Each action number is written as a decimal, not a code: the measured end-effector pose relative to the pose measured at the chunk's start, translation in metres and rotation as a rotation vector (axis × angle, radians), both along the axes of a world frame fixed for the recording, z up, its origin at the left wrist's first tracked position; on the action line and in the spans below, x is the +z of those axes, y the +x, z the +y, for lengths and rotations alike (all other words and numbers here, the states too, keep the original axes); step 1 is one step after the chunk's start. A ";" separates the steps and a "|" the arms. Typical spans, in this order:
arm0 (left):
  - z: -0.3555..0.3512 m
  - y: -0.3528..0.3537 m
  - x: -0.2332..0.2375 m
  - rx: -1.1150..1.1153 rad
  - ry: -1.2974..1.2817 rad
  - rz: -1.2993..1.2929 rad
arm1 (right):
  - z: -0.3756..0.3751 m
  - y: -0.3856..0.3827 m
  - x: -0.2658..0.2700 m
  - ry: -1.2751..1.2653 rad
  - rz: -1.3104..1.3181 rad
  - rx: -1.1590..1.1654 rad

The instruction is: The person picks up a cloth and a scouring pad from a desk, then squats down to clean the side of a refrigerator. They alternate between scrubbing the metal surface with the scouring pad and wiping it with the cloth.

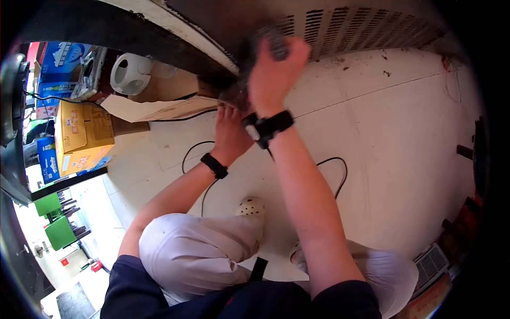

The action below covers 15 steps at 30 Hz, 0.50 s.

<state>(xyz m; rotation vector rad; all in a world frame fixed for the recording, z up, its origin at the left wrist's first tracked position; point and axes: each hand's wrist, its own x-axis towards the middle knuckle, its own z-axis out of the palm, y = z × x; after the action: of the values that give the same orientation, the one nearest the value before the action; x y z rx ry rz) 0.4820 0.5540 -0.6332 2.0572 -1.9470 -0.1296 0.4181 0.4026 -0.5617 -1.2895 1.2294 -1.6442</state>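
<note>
My right hand (276, 74) is raised against the lower part of a dark, grimy appliance panel (223, 21). Its fingers are curled round a dark grey, fuzzy pad (272, 38), which looks like a steel wool scourer but is blurred. Lower and to the left, my left hand (231, 130) reaches to the bottom corner of the appliance. The fingers there are bent against a small brown piece (232, 98) whose kind I cannot make out. Black bands circle both wrists.
A slotted vent panel (350, 26) continues to the right, with dark crumbs on the pale tiled floor (366, 138) below. Black cable (345, 173) loops behind my arms. At left are an open cardboard box (159, 109), a white round-holed container (130, 73) and a yellow carton (85, 133).
</note>
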 end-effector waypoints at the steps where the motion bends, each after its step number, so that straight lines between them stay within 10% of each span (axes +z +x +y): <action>1: 0.000 -0.001 0.002 0.006 0.025 -0.011 | -0.004 -0.005 -0.001 0.102 -0.086 -0.099; 15: -0.009 0.027 0.014 -0.022 -0.291 -0.070 | 0.019 0.003 -0.024 -0.237 0.223 0.134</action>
<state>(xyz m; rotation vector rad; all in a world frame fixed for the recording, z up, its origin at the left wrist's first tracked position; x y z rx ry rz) 0.5086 0.5449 -0.6192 1.8729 -1.8994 0.2122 0.4214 0.4212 -0.5853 -1.7031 1.0701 -1.6184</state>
